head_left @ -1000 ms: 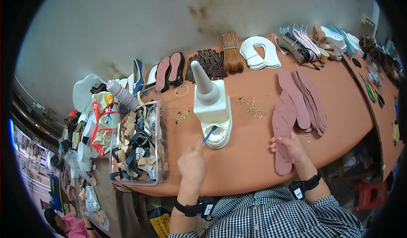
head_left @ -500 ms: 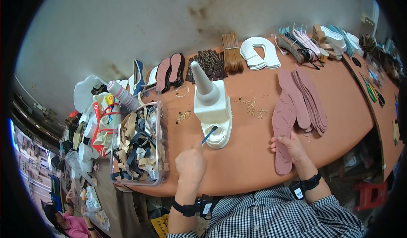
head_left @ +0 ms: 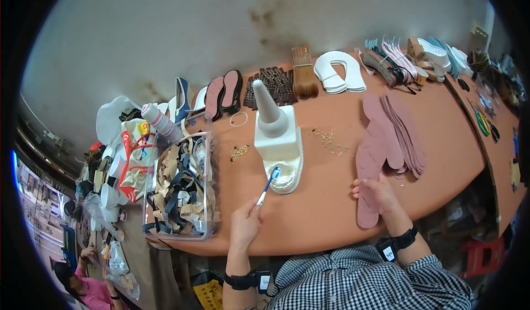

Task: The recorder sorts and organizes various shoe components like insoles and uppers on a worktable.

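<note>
My left hand (head_left: 245, 223) grips a blue and white toothbrush (head_left: 267, 187) by its handle. The bristle end hangs over the open round cup of a white pot (head_left: 276, 144), whose top narrows to a tall cone. A whitish coating lines the cup. In my right hand (head_left: 382, 195) is a long pink insole (head_left: 369, 169), thumb on top and fingers wrapped round its edge. Its far end overlaps a fanned stack of pink insoles (head_left: 406, 133) lying on the orange-brown table (head_left: 323, 222).
To the left, a clear plastic bin (head_left: 208, 199) holds leather and fabric scraps. Gold-coloured bits (head_left: 328, 140) lie scattered beside the pot. White U-shaped pieces (head_left: 326, 81), brown strips (head_left: 305, 73) and shoes line the back. Scissors (head_left: 485, 121) lie far right; another person (head_left: 94, 288) sits lower left.
My left hand has drawn back slightly toward me, and the toothbrush has turned so its blue head and white handle show. My right hand stays on the insole, almost unmoved.
</note>
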A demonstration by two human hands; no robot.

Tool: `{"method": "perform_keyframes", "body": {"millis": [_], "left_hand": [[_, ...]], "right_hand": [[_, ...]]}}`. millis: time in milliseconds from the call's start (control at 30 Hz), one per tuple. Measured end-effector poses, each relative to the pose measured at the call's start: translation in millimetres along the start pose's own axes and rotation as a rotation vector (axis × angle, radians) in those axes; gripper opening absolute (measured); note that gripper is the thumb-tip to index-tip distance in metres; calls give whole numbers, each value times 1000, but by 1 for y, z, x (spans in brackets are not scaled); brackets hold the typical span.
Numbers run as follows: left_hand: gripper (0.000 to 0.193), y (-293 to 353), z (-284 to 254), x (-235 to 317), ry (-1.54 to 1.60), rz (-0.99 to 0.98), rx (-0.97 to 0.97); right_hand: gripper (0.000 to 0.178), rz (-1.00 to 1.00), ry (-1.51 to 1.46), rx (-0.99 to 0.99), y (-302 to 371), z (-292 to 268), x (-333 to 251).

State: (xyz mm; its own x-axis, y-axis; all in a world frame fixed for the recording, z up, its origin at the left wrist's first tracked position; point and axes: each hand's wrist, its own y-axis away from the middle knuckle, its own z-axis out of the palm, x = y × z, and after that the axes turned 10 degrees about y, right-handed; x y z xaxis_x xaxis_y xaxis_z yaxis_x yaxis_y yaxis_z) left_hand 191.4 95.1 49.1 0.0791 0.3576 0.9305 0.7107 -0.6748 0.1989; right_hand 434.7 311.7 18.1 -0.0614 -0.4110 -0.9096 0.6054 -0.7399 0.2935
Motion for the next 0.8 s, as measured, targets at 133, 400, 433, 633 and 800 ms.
{"method": "perform_keyframes", "body": {"millis": [133,400,433,633,800], "left_hand": [[27,6,1,-10,307,-90,33],[31,16,12,-12,661,-20,0],[31,19,16,-9,699,14,-51],[31,17,34,20,571,163,-110],[28,-4,46,22,340,300,-25]], "right_hand": [[29,47,-110,-82,-1,13,-2],[22,102,-42,-289,0,50,5],[22,131,-38,-290,2,56,6],[32,175,56,-346,8,70,9],[37,107,157,-346,13,73,10]]}}
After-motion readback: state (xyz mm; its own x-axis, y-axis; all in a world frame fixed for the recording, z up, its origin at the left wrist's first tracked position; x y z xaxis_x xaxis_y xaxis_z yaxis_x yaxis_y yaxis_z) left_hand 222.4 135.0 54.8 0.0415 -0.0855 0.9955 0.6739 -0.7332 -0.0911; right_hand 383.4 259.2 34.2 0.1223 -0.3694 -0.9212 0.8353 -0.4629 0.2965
